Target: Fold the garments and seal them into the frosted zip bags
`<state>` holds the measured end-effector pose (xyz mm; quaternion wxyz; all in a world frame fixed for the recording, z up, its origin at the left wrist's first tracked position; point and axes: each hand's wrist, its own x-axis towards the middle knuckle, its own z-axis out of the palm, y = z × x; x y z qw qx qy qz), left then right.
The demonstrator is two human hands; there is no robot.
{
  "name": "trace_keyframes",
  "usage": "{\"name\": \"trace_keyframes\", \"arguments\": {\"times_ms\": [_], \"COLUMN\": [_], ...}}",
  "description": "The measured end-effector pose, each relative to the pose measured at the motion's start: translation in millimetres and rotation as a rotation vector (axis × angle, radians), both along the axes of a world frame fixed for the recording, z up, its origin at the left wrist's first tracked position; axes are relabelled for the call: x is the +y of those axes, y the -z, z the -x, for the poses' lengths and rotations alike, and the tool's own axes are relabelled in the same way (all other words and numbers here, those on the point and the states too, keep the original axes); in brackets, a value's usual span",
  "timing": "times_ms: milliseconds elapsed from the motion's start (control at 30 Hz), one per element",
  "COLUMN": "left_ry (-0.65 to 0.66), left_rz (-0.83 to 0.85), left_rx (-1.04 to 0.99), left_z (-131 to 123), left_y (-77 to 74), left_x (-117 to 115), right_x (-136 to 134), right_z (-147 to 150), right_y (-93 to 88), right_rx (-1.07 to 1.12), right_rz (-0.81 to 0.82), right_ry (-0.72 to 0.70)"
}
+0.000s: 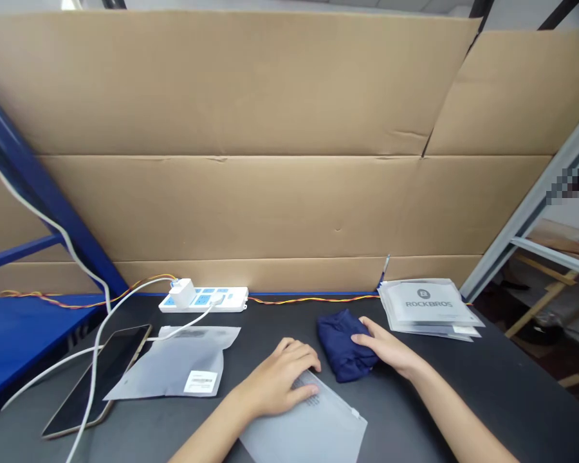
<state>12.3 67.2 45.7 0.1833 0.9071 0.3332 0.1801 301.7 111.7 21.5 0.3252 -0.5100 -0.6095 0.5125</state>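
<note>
My left hand (pixel 285 379) lies over the upper part of a translucent zip bag (pixel 313 427), thumb spread apart from the fingers. The bag has faint printed text and a slider at its right corner; part of it runs under my forearm and out at the bottom. To the right, my right hand (pixel 379 344) is closed on the right side of a folded navy fabric item (pixel 345 344). Its thumb presses on top, while the other fingers are partly hidden. The fabric bundle sits on the black table just beyond the bag.
A stack of ROCKBROS zip bags (pixel 427 305) lies at the back right, beside a pen (pixel 384 270). On the left are a labelled frosted bag (pixel 183 370), a tablet (pixel 96 379) and white cables. A power strip (pixel 226 299) stands before the cardboard wall (pixel 270 206).
</note>
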Motion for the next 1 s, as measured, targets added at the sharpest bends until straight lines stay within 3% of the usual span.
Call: {"name": "trace_keyframes", "arguments": {"times_ms": [67, 167, 367, 600, 733, 867, 1000], "left_ry": [-0.053, -0.127, -0.100, -0.034, -0.011, -0.038, -0.114], "left_rz": [0.006, 0.006, -0.095, -0.246, -0.224, -0.145, -0.106], "left_rx": [0.002, 0.034, 0.071, 0.081, 0.088, 0.031, 0.001], "left_z": [16.4, 34.6, 24.5, 17.9, 15.1, 14.7, 14.6], "left_y": [3.1, 5.2, 10.3, 15.2, 11.7, 6.6, 8.2], "left_x": [4.0, 9.4, 10.9, 7.5, 4.9, 2.4, 0.9], "right_x": [-2.6, -6.8, -13.6, -17.5, -19.7, -23.2, -26.4], "right_z": [-1.6, -8.3, -4.3, 17.3, 29.6, 36.2, 29.0], "right_y": [4.3, 5.8, 2.7, 9.7, 11.4, 7.3, -1.1], "right_rx": [0.123, 0.219, 0.224, 0.365, 0.363, 0.333, 0.245], "right_rz": [0.079, 0.126, 0.253, 0.188, 0.111, 0.041, 0.098], "right_ry": [-0.081, -0.091, -0.222, -0.082, -0.052, -0.108, -0.237]}}
